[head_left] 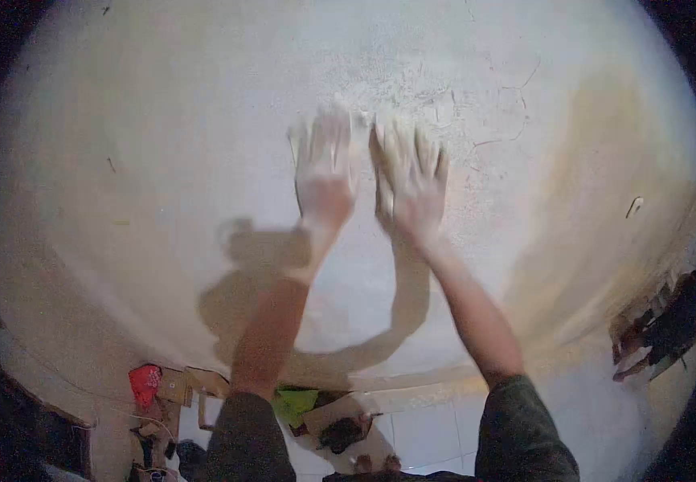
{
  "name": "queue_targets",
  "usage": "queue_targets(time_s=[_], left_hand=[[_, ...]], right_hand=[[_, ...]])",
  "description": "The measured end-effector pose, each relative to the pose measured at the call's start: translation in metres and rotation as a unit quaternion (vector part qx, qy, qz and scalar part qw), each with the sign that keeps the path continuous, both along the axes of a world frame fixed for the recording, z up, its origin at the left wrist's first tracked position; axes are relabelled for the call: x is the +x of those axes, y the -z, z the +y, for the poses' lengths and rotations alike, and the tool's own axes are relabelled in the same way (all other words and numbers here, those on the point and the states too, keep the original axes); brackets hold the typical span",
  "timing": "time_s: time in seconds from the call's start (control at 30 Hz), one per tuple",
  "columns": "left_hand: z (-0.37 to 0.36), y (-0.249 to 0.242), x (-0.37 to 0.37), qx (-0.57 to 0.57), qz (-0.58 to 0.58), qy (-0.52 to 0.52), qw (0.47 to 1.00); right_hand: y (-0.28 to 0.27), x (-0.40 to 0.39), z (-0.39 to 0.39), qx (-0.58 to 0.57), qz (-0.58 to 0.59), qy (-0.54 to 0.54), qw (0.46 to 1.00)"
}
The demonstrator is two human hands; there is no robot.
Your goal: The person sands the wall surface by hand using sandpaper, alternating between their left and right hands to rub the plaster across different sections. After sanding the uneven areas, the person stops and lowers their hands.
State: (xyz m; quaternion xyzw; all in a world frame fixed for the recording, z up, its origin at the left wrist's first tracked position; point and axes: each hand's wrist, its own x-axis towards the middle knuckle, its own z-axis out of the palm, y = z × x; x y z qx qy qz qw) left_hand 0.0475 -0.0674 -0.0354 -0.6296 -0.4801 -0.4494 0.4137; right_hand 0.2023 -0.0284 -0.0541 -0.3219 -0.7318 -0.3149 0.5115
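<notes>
Both hands are raised against a pale wall (163, 161), their backs toward me and their fingers pointing up. My left hand (325, 173) lies flat on the wall, its fingers whitish and slightly blurred. Just to its right, my right hand (414, 181) is also flat, with its fingers spread and whitish. A narrow gap separates the two hands, and neither holds anything. Rough, flaking paint (412, 92) and thin cracks show around and above the right fingertips.
Below the wall, a tiled floor (428, 434) holds a red item (145, 384), cardboard boxes (173, 387), a green item (293, 404) and a black item (341, 434). Dark items (661, 325) are at the right. A small hook-like mark (635, 206) is on the wall.
</notes>
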Motion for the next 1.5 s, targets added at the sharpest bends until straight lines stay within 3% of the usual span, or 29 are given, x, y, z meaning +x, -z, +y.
queue_targets(time_s=[0.03,0.1,0.13,0.23,0.3,0.4,0.47,0.53,0.6,0.7,0.77,0.8,0.87,0.97,1.03,1.1,1.13,1.2,1.23,1.3,1.4,1.43,1.5], left_hand=[[-0.003,0.031,-0.001,-0.033,0.029,-0.057,0.997],[-0.009,0.106,0.000,0.033,0.014,-0.042,0.998],[-0.015,0.156,-0.005,-0.018,0.027,-0.042,0.999],[-0.020,0.170,-0.010,-0.048,0.042,-0.033,0.997],[-0.004,0.134,-0.013,-0.005,0.048,-0.022,0.999],[0.005,0.010,0.001,0.046,-0.014,-0.001,0.999],[0.005,-0.039,0.005,0.076,-0.027,0.055,0.995],[0.005,-0.030,0.005,0.074,-0.012,0.023,0.997],[-0.001,0.015,0.005,0.036,0.008,-0.038,0.999],[0.000,0.122,0.009,0.006,-0.002,-0.088,0.996],[-0.002,0.185,0.004,-0.027,0.023,-0.041,0.999],[-0.003,0.188,0.005,-0.020,0.023,-0.040,0.999],[-0.010,0.184,0.002,-0.057,0.027,0.002,0.998],[0.001,0.089,-0.006,-0.004,-0.005,0.053,0.999],[-0.003,0.000,0.000,0.050,0.012,-0.027,0.998],[0.006,-0.051,-0.005,0.094,0.008,0.019,0.995],[0.008,-0.052,-0.005,0.099,0.008,0.019,0.995],[0.001,-0.028,-0.005,0.056,0.036,-0.011,0.998],[-0.006,-0.005,-0.003,0.060,0.066,-0.053,0.995],[0.000,0.083,-0.005,-0.018,0.022,-0.008,1.000],[-0.014,0.217,-0.014,-0.077,0.025,0.018,0.997],[-0.025,0.226,-0.012,-0.112,0.032,0.013,0.993],[-0.018,0.191,-0.015,-0.077,0.047,-0.003,0.996]], right_hand=[[0.041,0.008,-0.005,-0.011,-0.042,0.023,0.999],[0.147,0.019,-0.008,-0.060,-0.064,0.006,0.996],[0.182,0.025,-0.009,-0.094,-0.083,-0.004,0.992],[0.183,0.028,-0.013,-0.130,-0.133,0.028,0.982],[0.101,0.011,-0.018,-0.070,-0.062,0.001,0.996],[-0.030,-0.013,-0.014,-0.012,0.016,-0.021,1.000],[-0.056,-0.018,-0.009,0.024,0.048,-0.056,0.997],[-0.056,-0.020,-0.004,0.028,0.061,-0.049,0.997],[-0.011,-0.021,-0.006,0.017,0.071,-0.038,0.997],[0.087,-0.009,-0.008,-0.017,-0.002,-0.013,1.000],[0.174,0.000,-0.001,-0.010,-0.041,-0.008,0.999],[0.197,0.006,0.002,-0.014,-0.057,-0.010,0.998],[0.165,0.009,-0.007,-0.022,-0.075,0.002,0.997],[0.044,0.002,-0.010,-0.027,-0.035,-0.036,0.998],[-0.046,-0.010,-0.010,0.031,0.043,-0.038,0.998],[-0.087,-0.016,-0.008,0.059,0.046,-0.045,0.996],[-0.086,-0.016,-0.005,0.064,0.046,-0.045,0.996],[-0.050,-0.017,-0.006,0.050,0.029,-0.055,0.997],[-0.016,-0.013,-0.011,0.012,-0.019,0.000,1.000],[0.074,-0.007,-0.009,-0.012,-0.033,-0.010,0.999],[0.200,0.016,-0.018,-0.115,-0.146,-0.014,0.982],[0.195,0.016,-0.016,-0.107,-0.146,-0.016,0.983],[0.181,0.015,-0.018,-0.096,-0.145,-0.010,0.985]])
